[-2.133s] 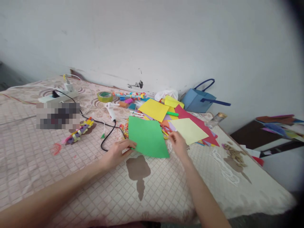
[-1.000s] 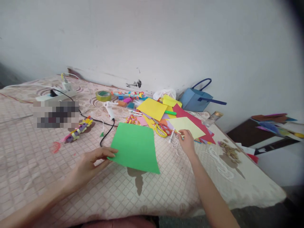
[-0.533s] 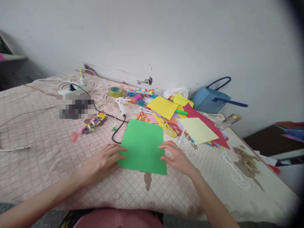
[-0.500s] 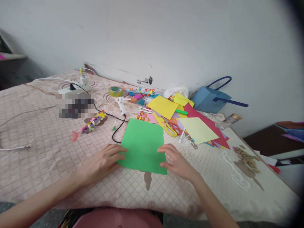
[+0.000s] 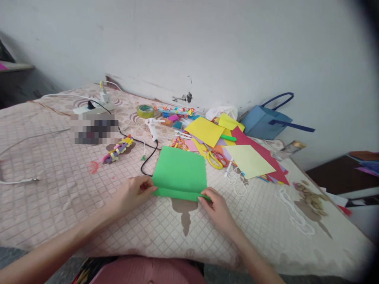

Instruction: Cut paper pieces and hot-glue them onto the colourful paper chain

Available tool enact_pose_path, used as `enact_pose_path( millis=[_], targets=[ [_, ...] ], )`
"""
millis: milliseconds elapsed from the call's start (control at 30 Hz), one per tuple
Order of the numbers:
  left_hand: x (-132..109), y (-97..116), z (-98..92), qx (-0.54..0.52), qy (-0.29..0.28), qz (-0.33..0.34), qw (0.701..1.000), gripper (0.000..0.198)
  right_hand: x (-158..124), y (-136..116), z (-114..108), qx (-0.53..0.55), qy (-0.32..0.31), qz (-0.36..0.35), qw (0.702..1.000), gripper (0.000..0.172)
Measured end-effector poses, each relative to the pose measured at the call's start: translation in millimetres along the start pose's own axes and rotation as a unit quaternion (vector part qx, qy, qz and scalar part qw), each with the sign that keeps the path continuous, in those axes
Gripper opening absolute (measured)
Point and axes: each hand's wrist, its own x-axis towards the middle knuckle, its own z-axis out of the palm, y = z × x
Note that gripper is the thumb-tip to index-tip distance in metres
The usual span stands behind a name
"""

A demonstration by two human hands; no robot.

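A green sheet [image 5: 180,169] lies on the patterned tablecloth in front of me, its near edge turned up into a narrow strip along the bottom. My left hand [image 5: 139,192] pinches the left end of this strip between thumb and fingers. At the right end, my right hand [image 5: 213,203] grips the strip the same way. A white glue gun [image 5: 152,129] with a black cord stands just beyond the sheet's far left corner.
Scissors [image 5: 216,159], yellow paper [image 5: 205,131], red paper [image 5: 257,152] and white string [image 5: 237,182] lie right of the sheet. A blue bag [image 5: 265,122] rests by the wall. Left are a decorated craft piece [image 5: 117,150] and a power strip [image 5: 94,107].
The near edge of the green sheet, flat before, is now folded up. Both hands have closed on its ends.
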Motion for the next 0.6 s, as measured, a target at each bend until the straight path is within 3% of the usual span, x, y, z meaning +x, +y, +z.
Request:
enact_pose_path(
  millis=[100, 367, 600],
  targets=[
    [-1, -1, 0.3, 0.042, 0.005, 0.001, 0.999, 0.020, 2, 0, -3, -0.008, -0.021, 0.019, 1.000, 0.006],
    [-1, 6, -1.0, 0.080, -0.011, -0.012, 0.997, 0.012, 1, 0, 1, -0.066, -0.012, 0.026, 0.997, 0.020],
    [-4, 1, 7.1, 0.133, 0.026, -0.015, 0.991, 0.013, 0, 1, 7, -0.145, 0.008, 0.019, 0.989, 0.018]
  ],
)
